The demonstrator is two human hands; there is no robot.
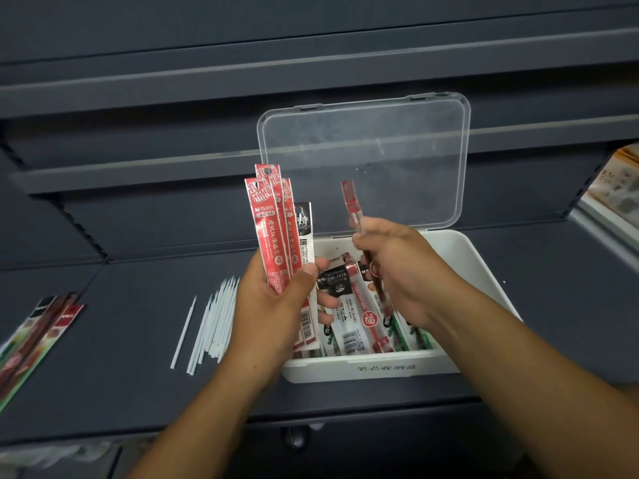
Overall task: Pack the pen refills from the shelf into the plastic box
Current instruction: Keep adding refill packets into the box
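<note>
The fingers (363, 242) of the right hand (397, 271) pinch a single refill (348, 198), long axis near upright; blur makes the exact grip hard to read. The plastic box (380, 369) lies directly below, so the refill would likely need tipping flat alongside those already inside. The left hand (276, 305), just beside, grips a sheaf of red packets (271, 229) upright over the box's left edge. The open lid (363, 150) stands behind; loose white tubes (214, 323) and mixed packets (38, 337) lie leftward on the shelf (121, 392).
</note>
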